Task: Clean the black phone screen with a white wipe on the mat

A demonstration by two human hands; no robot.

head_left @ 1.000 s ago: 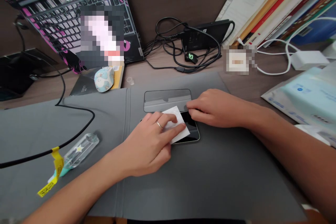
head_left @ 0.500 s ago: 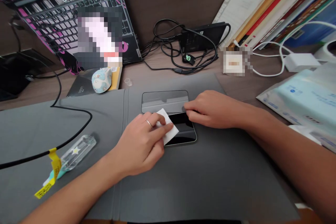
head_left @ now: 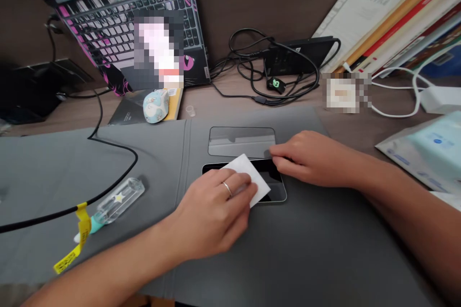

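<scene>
A smartphone (head_left: pixel 276 186) lies flat, dark screen up, on a grey desk mat (head_left: pixel 309 249). My left hand (head_left: pixel 219 206), a ring on one finger, is closed on a small white wipe (head_left: pixel 260 187) and presses it against the screen, covering the phone's middle. Just beyond the phone lies a clear glass screen protector (head_left: pixel 239 140) with a dark rim. My right hand (head_left: pixel 313 158) has its fingers curled and pinched at the phone's upper right corner, touching it beside the protector's near corner.
To the left lies a clear bottle (head_left: pixel 120 201) beside a black cable (head_left: pixel 122 148) with a yellow tag (head_left: pixel 84 225). Behind are a laptop (head_left: pixel 194 48), a mouse (head_left: pixel 156 105), tangled cables (head_left: pixel 252 91) and leaning books (head_left: pixel 396 24). A tissue pack (head_left: pixel 432 148) is at right.
The camera view has shifted, so everything sits further right. My left hand has slid the wipe slightly right and nearer across the screen, uncovering the phone's far left corner. My right hand stays at its corner.
</scene>
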